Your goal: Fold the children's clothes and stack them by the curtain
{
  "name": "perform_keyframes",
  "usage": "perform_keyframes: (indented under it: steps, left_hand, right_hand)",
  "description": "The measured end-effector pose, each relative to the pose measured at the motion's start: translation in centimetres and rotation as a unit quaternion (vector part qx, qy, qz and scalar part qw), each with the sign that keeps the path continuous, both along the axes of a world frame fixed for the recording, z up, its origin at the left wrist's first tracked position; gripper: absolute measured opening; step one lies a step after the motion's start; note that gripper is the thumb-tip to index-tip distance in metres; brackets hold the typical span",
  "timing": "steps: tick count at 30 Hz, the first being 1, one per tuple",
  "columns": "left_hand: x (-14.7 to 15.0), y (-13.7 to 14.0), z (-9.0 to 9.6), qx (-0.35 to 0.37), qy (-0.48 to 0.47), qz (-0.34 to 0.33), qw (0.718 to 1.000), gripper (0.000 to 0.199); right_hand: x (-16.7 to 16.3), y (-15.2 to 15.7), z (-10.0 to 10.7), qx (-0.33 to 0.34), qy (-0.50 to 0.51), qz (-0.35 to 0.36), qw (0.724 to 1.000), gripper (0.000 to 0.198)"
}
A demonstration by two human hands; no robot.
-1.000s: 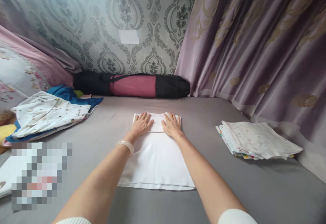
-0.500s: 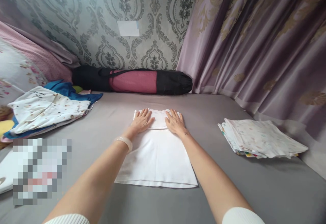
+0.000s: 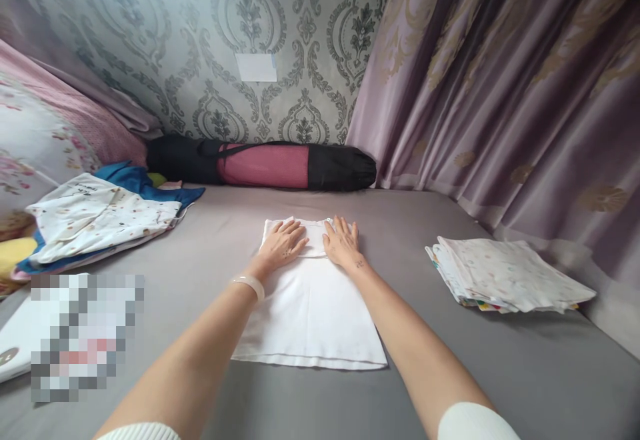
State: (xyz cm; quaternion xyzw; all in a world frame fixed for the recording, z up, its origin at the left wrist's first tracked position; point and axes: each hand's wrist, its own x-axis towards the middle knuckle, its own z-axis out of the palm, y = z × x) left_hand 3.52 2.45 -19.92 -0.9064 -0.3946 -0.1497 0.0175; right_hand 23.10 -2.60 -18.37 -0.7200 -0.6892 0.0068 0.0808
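A white cloth garment (image 3: 310,320) lies flat on the grey sheet, its far end folded over into a band (image 3: 316,245) toward me. My left hand (image 3: 284,243) rests palm down on the left part of that band, fingers spread. On the band's right part lies my right hand (image 3: 343,240), also flat with the fingers apart. Neither hand grips the fabric. A pale bangle (image 3: 251,287) circles my left wrist. The garment's wider hem points toward me between my forearms.
Folded patterned cloths (image 3: 517,273) are stacked at right. White printed and blue clothes (image 3: 107,210) lie at left, above a partly blurred white item (image 3: 30,333). A black and pink long bag (image 3: 265,165) lies along the wall. Purple curtains (image 3: 450,93) hang at right.
My left hand has slid slightly right over the folded band. My right hand stays nearly in place on the cloth. The camera view has shifted a little.
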Motion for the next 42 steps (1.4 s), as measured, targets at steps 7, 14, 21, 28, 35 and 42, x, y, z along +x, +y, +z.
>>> perform_keyframes:
  steps: [7,14,21,28,35,42]
  left_hand:
    - [0.1,0.3,-0.1,-0.044,0.022,-0.03,0.998,0.054]
    - [0.1,0.4,0.0,-0.049,0.025,-0.045,0.997,0.053]
    - [-0.1,0.1,0.0,-0.028,-0.011,-0.037,0.999,0.051]
    - [-0.1,0.3,-0.3,-0.036,0.001,-0.039,0.999,0.054]
    - [-0.1,0.3,-0.4,-0.033,0.005,-0.039,0.999,0.054]
    - [0.0,-1.0,-0.1,0.002,-0.003,0.057,0.998,0.043]
  right_hand:
    - [-3.4,-0.8,0.6,-0.017,0.045,0.042,0.998,0.053]
    - [-4.2,-0.6,-0.9,-0.014,0.049,0.022,0.998,0.056]
    - [-4.0,-0.6,-0.4,-0.032,0.044,0.026,0.998,0.057]
    - [-1.8,-1.2,0.0,-0.051,0.05,0.028,0.997,0.054]
    - [-1.7,-1.4,-0.6,-0.017,0.05,0.017,0.998,0.052]
    - [-1.1,-1.7,0.4,-0.066,0.068,0.034,0.995,0.054]
